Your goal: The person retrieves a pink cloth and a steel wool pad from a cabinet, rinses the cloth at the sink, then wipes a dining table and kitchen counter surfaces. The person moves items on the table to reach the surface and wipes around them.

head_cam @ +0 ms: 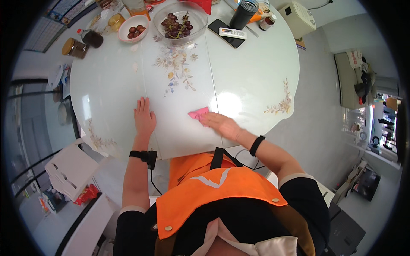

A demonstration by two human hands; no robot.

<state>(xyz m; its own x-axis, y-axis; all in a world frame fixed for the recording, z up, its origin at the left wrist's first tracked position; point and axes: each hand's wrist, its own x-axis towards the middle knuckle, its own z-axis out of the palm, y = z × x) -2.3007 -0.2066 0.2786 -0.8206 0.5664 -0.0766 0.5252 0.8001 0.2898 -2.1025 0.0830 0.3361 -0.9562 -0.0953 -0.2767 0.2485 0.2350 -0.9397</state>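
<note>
My left hand point(145, 119) lies palm down on the glossy white table point(179, 134), left of the middle, holding nothing. Its thumb stands away from the fingers. Under the fingers of my right hand point(222, 124), a small pink cloth point(198, 113) is bunched against the tabletop near the front edge. Part of the cloth is hidden by that hand. Black straps circle both wrists, and a cable hangs from the left one.
Across the table's far side stand a glass bowl of grapes point(201, 22), a smaller bowl of fruit point(126, 23), a black tumbler point(241, 16), a smartphone point(235, 41) and a brown bottle point(267, 22). Jars point(75, 48) line the far left. A white chair point(72, 169) is at left.
</note>
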